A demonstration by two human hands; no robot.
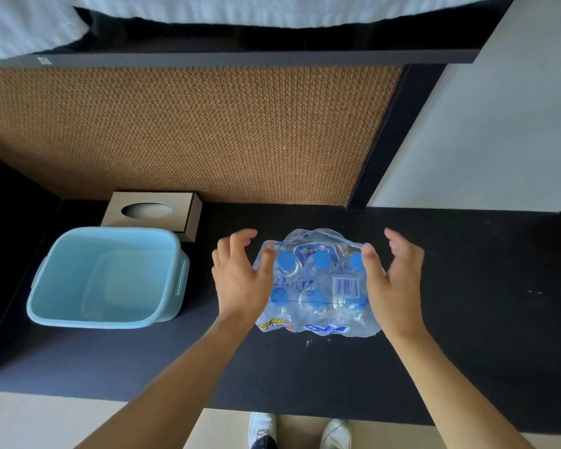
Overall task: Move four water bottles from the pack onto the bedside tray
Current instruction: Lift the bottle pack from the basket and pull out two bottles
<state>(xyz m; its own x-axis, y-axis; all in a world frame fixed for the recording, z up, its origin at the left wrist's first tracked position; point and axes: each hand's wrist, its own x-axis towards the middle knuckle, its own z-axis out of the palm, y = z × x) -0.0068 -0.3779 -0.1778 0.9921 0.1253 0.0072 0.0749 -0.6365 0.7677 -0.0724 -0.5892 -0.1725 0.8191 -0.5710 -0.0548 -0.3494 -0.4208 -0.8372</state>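
Note:
A shrink-wrapped pack of water bottles (318, 285) with blue caps stands on the black counter (467, 319), its clear wrap sealed with a barcode on top. My left hand (240, 277) hovers at the pack's left side, fingers spread, its thumb at the wrap. My right hand (392, 280) is at the pack's right side, fingers apart and curved, thumb touching the wrap. Neither hand holds anything. A light blue plastic tub (42, 286), empty, sits on the counter to the left of the pack.
A brown tissue box (188, 218) stands behind the tub against a woven brown wall panel (191, 131). A dark shelf edge (240, 58) runs overhead. The counter's front edge lies near my shoes (263, 429) on the pale floor.

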